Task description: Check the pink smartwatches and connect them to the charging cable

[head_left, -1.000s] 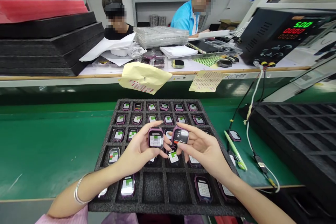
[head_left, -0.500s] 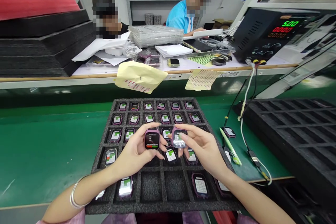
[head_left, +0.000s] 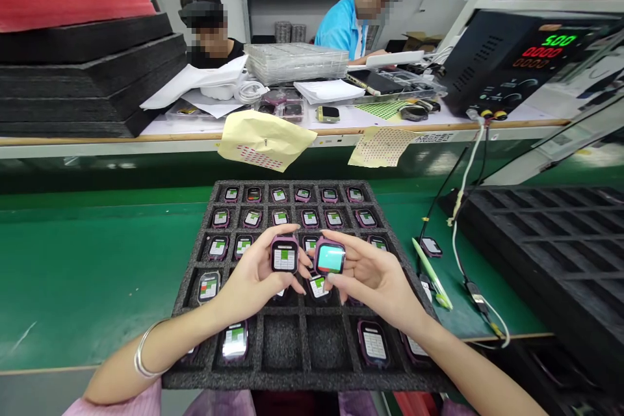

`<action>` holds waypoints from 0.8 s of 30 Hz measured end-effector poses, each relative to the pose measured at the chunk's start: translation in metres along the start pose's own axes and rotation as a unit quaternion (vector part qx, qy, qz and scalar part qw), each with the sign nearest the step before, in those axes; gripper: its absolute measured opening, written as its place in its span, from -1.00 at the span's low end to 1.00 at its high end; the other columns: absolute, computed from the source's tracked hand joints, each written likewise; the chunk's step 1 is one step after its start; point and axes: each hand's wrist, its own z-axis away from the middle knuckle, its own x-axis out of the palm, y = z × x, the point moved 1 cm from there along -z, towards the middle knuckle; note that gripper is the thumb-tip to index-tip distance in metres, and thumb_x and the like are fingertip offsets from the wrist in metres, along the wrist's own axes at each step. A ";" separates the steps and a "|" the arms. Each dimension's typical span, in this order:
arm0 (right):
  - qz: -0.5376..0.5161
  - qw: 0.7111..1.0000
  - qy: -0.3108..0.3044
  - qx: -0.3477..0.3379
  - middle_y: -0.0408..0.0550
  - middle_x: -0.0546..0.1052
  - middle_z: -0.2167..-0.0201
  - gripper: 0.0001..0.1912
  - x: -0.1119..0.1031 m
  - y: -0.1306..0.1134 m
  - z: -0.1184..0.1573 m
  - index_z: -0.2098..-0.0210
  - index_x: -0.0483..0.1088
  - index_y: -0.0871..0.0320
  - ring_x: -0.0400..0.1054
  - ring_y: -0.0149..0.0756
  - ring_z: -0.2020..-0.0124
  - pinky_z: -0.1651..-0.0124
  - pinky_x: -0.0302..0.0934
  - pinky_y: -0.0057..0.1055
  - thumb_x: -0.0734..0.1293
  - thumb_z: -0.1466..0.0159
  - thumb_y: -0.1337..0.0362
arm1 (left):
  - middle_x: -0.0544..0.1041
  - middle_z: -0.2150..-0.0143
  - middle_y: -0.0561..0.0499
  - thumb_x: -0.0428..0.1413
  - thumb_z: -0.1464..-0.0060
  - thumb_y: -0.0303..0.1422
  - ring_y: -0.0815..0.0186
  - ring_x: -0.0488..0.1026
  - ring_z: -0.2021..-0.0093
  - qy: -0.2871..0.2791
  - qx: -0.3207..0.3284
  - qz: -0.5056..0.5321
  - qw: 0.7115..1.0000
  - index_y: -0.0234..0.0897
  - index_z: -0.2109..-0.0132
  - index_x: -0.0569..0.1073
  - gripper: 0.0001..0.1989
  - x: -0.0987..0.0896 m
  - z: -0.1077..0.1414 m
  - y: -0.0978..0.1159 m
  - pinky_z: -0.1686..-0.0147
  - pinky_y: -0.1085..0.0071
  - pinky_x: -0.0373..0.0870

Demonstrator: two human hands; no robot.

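My left hand grips a purple smartwatch body by its edges; its screen shows a white and green grid. Close beside it, another purple smartwatch body is held in my right hand, its screen cyan with red and green at the bottom. The right thumb lies at that screen's lower edge. Both hands are above a black foam tray, whose pockets hold several similar watches with lit screens. Two pockets in the near row hold nothing. My hands hide part of the middle rows.
A green pen, a cabled watch and a USB cable lie right of the tray. More foam trays are stacked farther right. Beyond the shelf edge stand a power supply, plastic trays and two people.
The left watch's screen has gone from dark text to a white and green grid. The right one's turned from whitish to cyan, and my right thumb moved down off its middle.
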 end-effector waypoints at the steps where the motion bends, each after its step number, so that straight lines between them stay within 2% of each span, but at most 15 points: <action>1: 0.006 1.000 0.005 0.002 -0.01 0.53 0.23 -0.52 0.000 0.001 0.000 -0.12 0.31 0.09 0.42 -0.33 0.43 0.51 0.35 -0.52 0.41 -0.22 0.35 | 0.46 0.18 -0.09 0.19 -0.02 -0.46 0.24 0.45 0.22 -0.005 0.002 0.005 1.000 -0.23 -0.17 0.22 -0.43 0.000 0.001 0.000 0.27 0.32 0.50; 4: 0.016 1.000 -0.005 0.003 -0.02 0.53 0.22 -0.55 0.000 0.004 -0.001 -0.10 0.33 0.08 0.42 -0.35 0.43 0.52 0.34 -0.54 0.40 -0.23 0.35 | 0.46 0.17 -0.11 0.22 0.01 -0.48 0.23 0.45 0.20 -0.006 0.002 0.005 1.000 -0.23 -0.19 0.21 -0.38 0.001 0.002 0.002 0.25 0.32 0.49; 7: 0.038 0.999 -0.034 0.008 -0.01 0.52 0.16 -0.46 0.000 0.006 0.000 -0.14 0.28 0.07 0.43 -0.34 0.40 0.49 0.36 -0.52 0.42 -0.20 0.37 | 0.45 0.15 -0.10 0.22 -0.01 -0.48 0.25 0.45 0.21 0.002 -0.004 0.004 1.000 -0.22 -0.19 0.20 -0.38 0.001 0.004 0.004 0.25 0.34 0.50; 9: 0.057 0.997 -0.056 0.017 -0.02 0.52 0.19 -0.40 -0.002 0.008 0.002 -0.19 0.22 0.07 0.43 -0.33 0.39 0.47 0.38 -0.50 0.42 -0.20 0.37 | 0.45 0.16 -0.09 0.19 -0.06 -0.46 0.27 0.45 0.22 0.002 -0.011 0.000 1.000 -0.22 -0.19 0.19 -0.42 0.002 0.006 0.004 0.26 0.34 0.51; 12: 0.116 0.988 -0.093 0.034 -0.06 0.51 0.27 -0.41 -0.005 0.010 0.011 -0.24 0.16 0.05 0.42 -0.29 0.39 0.43 0.40 -0.42 0.36 -0.26 0.33 | 0.43 0.16 -0.09 0.16 -0.10 -0.42 0.26 0.45 0.21 -0.005 -0.026 -0.005 1.000 -0.21 -0.17 0.21 -0.49 0.002 0.013 0.002 0.28 0.33 0.52; 15: 0.259 0.958 -0.122 0.020 -0.09 0.49 0.30 -0.44 -0.005 0.013 0.023 -0.19 0.22 0.01 0.38 -0.27 0.41 0.31 0.39 -0.32 0.38 -0.22 0.33 | 0.36 0.06 -0.09 0.21 -0.03 -0.47 0.23 0.46 0.15 -0.014 -0.058 -0.003 0.998 -0.11 -0.18 0.20 -0.40 0.000 0.025 -0.003 0.23 0.31 0.51; 18: 0.383 0.909 -0.162 -0.027 0.01 0.44 0.16 -0.46 0.002 0.018 0.035 -0.12 0.31 0.06 0.34 -0.14 0.21 0.11 0.32 -0.17 0.42 -0.15 0.37 | 0.31 0.04 -0.06 0.20 -0.01 -0.52 0.20 0.47 0.11 -0.029 -0.102 -0.014 0.994 0.01 -0.26 0.06 -0.25 -0.005 0.042 -0.011 0.18 0.26 0.50; 20: 0.433 0.880 -0.190 -0.038 0.09 0.38 0.08 -0.48 0.007 0.022 0.042 -0.09 0.33 0.11 0.28 -0.05 0.09 0.07 0.28 -0.11 0.41 -0.14 0.38 | 0.35 0.06 -0.06 0.14 -0.09 -0.47 0.18 0.47 0.10 -0.045 -0.116 -0.081 0.989 0.01 -0.27 0.02 -0.31 -0.009 0.053 -0.019 0.15 0.19 0.49; 21: 0.454 0.868 -0.200 -0.038 0.11 0.35 0.04 -0.47 0.008 0.023 0.045 -0.11 0.32 0.12 0.26 -0.03 0.06 0.06 0.28 -0.10 0.41 -0.15 0.38 | 0.37 0.06 -0.08 0.12 -0.11 -0.43 0.16 0.47 0.09 -0.055 -0.109 -0.146 0.982 -0.02 -0.27 0.05 -0.36 -0.011 0.058 -0.023 0.11 0.15 0.47; 22: 0.470 0.858 -0.206 -0.039 0.14 0.32 0.00 -0.44 0.007 0.022 0.047 -0.14 0.29 0.13 0.24 -0.01 0.03 0.05 0.27 -0.09 0.41 -0.15 0.38 | 0.39 0.04 -0.09 0.11 -0.12 -0.40 0.13 0.45 0.07 -0.066 -0.093 -0.226 0.967 -0.04 -0.25 0.09 -0.40 -0.012 0.062 -0.027 0.07 0.12 0.44; 24: 0.492 0.844 -0.209 -0.050 0.16 0.26 -0.07 -0.42 -0.001 0.017 0.053 -0.19 0.24 0.13 0.18 0.02 -0.06 -0.03 0.22 -0.05 0.39 -0.18 0.37 | 0.39 0.00 -0.13 0.13 -0.10 -0.37 0.08 0.39 0.01 -0.090 -0.040 -0.399 0.912 -0.11 -0.20 0.18 -0.47 -0.015 0.068 -0.035 0.00 0.05 0.36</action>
